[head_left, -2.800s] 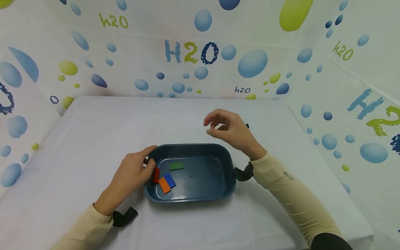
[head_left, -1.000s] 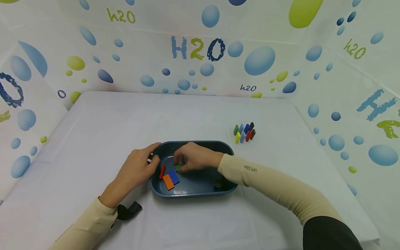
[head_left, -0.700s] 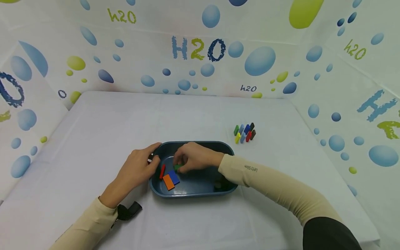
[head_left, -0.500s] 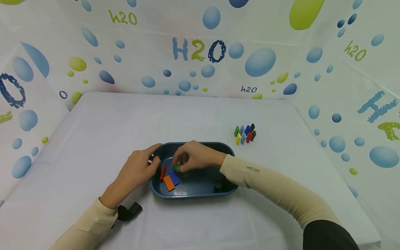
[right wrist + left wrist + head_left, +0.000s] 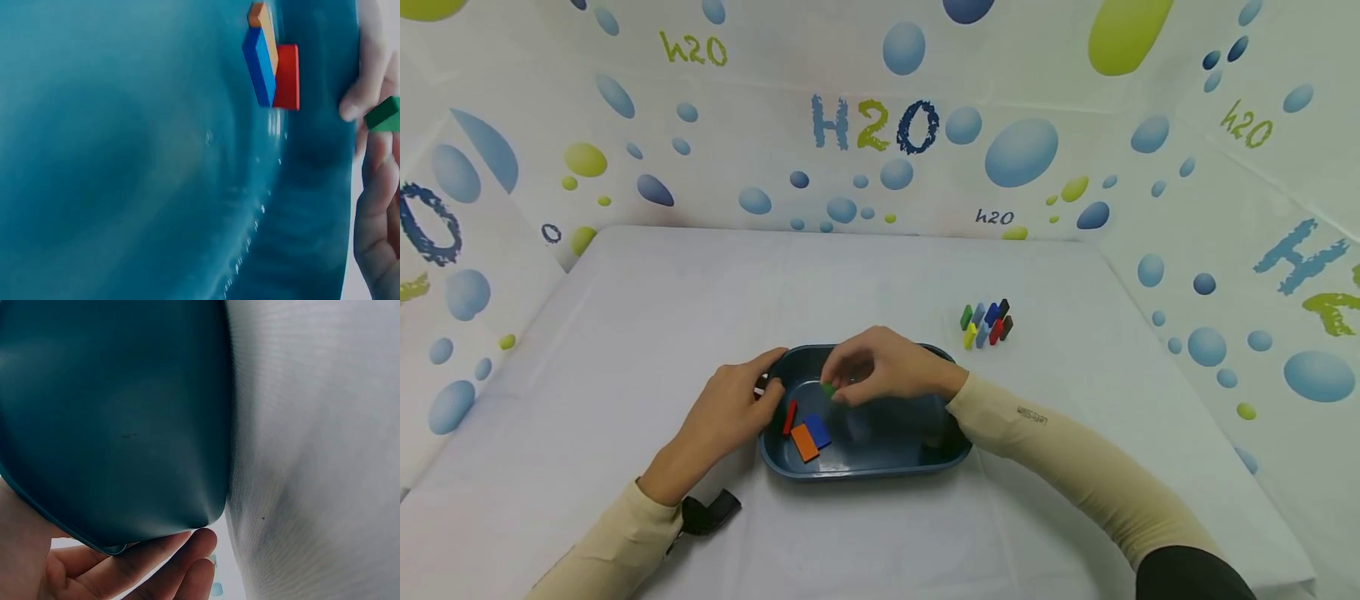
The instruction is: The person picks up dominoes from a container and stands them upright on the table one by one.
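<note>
My left hand (image 5: pixel 726 412) grips the left end of a dark blue plastic basin (image 5: pixel 865 473); its fingers (image 5: pixel 181 569) lie against the outer wall in the left wrist view. My right hand (image 5: pixel 887 367) is over the basin's middle-left. Thumb and fingers pinch a green domino block (image 5: pixel 386 115), raised off the basin floor and mostly hidden by the fingers in the head view. Below and left of it lie an orange domino block (image 5: pixel 805 443), a blue domino block (image 5: pixel 817 432) and a red domino block (image 5: pixel 790 417), which stands on edge near the left wall.
Several domino blocks stand upright in two short rows on the white-covered table, behind and right of the basin; a yellow block (image 5: pixel 971 336) and a red block (image 5: pixel 996 332) are in front. A patterned curtain (image 5: pixel 865 183) closes off the back and sides.
My right hand came from the upright blocks into the basin, took hold of the green block and has now lifted it slightly. The left hand keeps its grip on the basin.
</note>
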The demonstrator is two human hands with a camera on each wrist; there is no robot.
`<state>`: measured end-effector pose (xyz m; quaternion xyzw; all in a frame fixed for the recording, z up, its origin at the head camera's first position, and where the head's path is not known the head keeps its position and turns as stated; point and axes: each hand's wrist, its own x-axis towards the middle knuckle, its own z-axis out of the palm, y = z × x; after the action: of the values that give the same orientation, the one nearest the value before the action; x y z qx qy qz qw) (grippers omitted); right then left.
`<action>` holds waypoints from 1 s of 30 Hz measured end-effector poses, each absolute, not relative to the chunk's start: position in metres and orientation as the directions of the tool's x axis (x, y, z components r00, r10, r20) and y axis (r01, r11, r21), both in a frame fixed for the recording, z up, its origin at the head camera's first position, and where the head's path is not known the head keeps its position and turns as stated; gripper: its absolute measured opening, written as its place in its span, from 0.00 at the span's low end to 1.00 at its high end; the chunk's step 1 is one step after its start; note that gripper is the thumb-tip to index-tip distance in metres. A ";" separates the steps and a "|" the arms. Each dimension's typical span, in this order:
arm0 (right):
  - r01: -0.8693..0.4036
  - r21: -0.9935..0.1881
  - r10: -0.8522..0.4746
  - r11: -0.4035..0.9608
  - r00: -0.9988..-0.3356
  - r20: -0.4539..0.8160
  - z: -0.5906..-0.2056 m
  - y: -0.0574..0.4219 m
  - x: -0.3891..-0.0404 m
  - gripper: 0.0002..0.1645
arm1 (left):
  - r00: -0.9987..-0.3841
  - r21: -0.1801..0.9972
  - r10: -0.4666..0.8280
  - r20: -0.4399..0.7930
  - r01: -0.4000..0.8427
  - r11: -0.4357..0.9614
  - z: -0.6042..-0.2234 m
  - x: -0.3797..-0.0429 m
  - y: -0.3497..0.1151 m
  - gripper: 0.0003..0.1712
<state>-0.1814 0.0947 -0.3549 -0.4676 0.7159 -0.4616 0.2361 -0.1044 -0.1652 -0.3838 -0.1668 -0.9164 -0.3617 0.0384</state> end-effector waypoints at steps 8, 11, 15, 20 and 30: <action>-0.395 -0.918 -0.832 0.027 -0.518 0.198 -0.341 0.116 -0.181 0.14 | -0.940 0.653 0.271 0.205 0.338 0.678 -0.386 -0.104 -0.164 0.27; -0.406 -0.914 -0.813 -0.010 -0.529 0.244 -0.333 0.122 -0.181 0.13 | -0.941 0.652 0.272 0.204 0.337 0.679 -0.386 -0.104 -0.164 0.27; -0.410 -0.911 -0.797 -0.045 -0.535 0.280 -0.322 0.130 -0.182 0.13 | -0.943 0.653 0.269 0.197 0.330 0.681 -0.385 -0.103 -0.164 0.27; -0.387 -0.920 -0.792 -0.068 -0.539 0.286 -0.311 0.142 -0.182 0.13 | -0.943 0.655 0.270 0.196 0.331 0.679 -0.385 -0.102 -0.164 0.26; -0.360 -0.932 -0.756 -0.045 -0.597 0.267 -0.299 0.181 -0.183 0.13 | -0.939 0.661 0.277 0.202 0.340 0.670 -0.385 -0.104 -0.164 0.26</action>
<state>-0.1827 0.1812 -0.2991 -0.4164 0.6702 -0.5910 0.1677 -0.1035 -0.1644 -0.3853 -0.1690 -0.9127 -0.3697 0.0423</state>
